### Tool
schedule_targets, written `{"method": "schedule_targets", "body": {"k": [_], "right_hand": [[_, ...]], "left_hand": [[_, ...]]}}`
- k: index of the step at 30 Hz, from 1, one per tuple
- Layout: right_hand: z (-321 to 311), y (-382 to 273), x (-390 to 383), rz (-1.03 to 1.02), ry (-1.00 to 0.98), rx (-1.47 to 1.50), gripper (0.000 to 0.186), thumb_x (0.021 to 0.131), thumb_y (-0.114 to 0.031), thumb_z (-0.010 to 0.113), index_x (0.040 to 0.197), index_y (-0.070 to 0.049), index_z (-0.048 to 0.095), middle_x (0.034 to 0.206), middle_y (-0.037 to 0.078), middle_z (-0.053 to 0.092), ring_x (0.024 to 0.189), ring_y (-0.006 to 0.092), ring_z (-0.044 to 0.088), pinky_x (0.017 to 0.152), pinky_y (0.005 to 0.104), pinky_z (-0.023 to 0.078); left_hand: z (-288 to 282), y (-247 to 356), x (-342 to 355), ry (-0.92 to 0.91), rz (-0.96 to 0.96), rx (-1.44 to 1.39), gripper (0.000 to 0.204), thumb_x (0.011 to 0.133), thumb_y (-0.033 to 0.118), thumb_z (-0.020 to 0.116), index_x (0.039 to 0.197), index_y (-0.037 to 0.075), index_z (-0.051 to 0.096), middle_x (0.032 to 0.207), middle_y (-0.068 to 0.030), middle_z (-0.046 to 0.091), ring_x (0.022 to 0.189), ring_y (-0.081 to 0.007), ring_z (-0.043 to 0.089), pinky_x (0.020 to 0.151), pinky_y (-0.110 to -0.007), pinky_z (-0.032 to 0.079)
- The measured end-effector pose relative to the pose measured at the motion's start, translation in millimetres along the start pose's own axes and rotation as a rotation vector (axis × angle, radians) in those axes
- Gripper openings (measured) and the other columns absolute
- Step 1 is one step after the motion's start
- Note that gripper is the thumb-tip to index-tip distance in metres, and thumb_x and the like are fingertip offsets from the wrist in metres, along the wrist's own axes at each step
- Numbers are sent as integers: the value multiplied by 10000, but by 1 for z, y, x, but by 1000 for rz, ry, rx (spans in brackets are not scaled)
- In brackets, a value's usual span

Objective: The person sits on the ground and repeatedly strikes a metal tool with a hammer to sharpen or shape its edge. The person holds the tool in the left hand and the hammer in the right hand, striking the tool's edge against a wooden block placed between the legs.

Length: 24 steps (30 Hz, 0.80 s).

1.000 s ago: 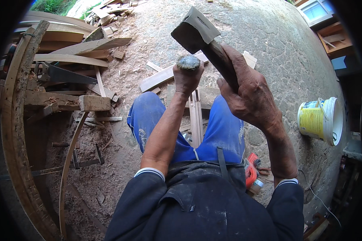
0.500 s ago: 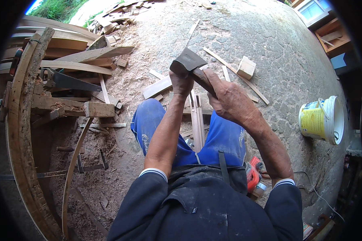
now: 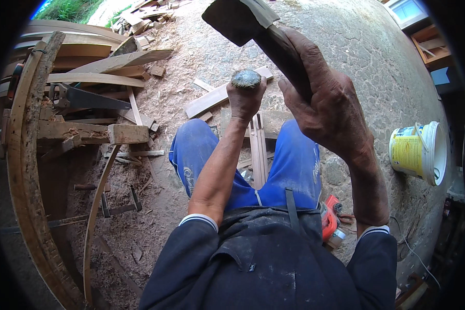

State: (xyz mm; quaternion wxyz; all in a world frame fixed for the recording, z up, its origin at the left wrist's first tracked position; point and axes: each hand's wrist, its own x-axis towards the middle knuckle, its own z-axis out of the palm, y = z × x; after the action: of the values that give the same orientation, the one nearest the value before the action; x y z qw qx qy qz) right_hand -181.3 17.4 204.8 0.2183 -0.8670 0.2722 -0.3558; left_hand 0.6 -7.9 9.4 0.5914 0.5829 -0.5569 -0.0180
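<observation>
My right hand (image 3: pixel 323 103) grips the wooden handle (image 3: pixel 281 57) of a hatchet-like tool, its broad dark metal head (image 3: pixel 232 19) raised at the top centre, above and in front of my left hand. My left hand (image 3: pixel 245 103) is closed round an upright tool whose rounded, worn metal end (image 3: pixel 246 78) faces up; the rest of that tool is hidden beneath the fist. Between my blue-trousered knees, narrow wooden strips (image 3: pixel 258 155) with dark slots lie lengthwise, against a wider board (image 3: pixel 281 114).
At left are stacked curved planks (image 3: pixel 103 64), a handsaw (image 3: pixel 93 99), a wooden frame (image 3: pixel 28 155) and a metal clamp (image 3: pixel 121 209). A white-and-yellow bucket (image 3: pixel 413 152) lies tipped at right. A red power tool (image 3: pixel 329 219) with cable sits by my right hip. Offcuts (image 3: pixel 139 18) litter the ground ahead.
Half a second ago the metal head was down over my left fist. My right hand has lifted it up toward the camera, uncovering the rounded end in my left hand.
</observation>
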Motion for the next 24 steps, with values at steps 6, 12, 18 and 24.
{"method": "schedule_targets", "body": {"k": [6, 12, 18, 24], "right_hand": [[38, 23, -21, 252, -487, -401, 583, 948, -129, 605, 1474, -23, 376, 930, 270, 698, 839, 421, 735, 701, 509, 601], [16, 11, -15, 125, -201, -127, 633, 910, -53, 615, 1498, -47, 383, 928, 272, 694, 844, 418, 725, 723, 504, 582], [-40, -31, 37, 73, 334, -9, 254, 954, -82, 718, 1190, -100, 627, 690, 14, 651, 537, 99, 589, 569, 294, 509], [30, 17, -9, 375, -614, -342, 379, 907, -16, 568, 1258, -19, 424, 993, 304, 713, 975, 445, 723, 827, 551, 586]], "left_hand": [[3, 3, -8, 65, 81, 170, 259, 879, 135, 730, 1119, 59, 670, 1040, -130, 711, 979, -318, 693, 833, -427, 535], [4, -9, 7, -24, -191, -236, 178, 842, 115, 760, 967, 8, 695, 901, -107, 741, 840, -235, 722, 763, -396, 547], [10, -23, 6, -59, -202, -140, 185, 826, 166, 778, 765, 21, 682, 706, -79, 710, 670, -246, 695, 692, -386, 531], [3, -1, -16, -8, -120, -42, 302, 864, 170, 771, 1127, 63, 668, 1107, -122, 731, 976, -287, 714, 818, -402, 542]]}}
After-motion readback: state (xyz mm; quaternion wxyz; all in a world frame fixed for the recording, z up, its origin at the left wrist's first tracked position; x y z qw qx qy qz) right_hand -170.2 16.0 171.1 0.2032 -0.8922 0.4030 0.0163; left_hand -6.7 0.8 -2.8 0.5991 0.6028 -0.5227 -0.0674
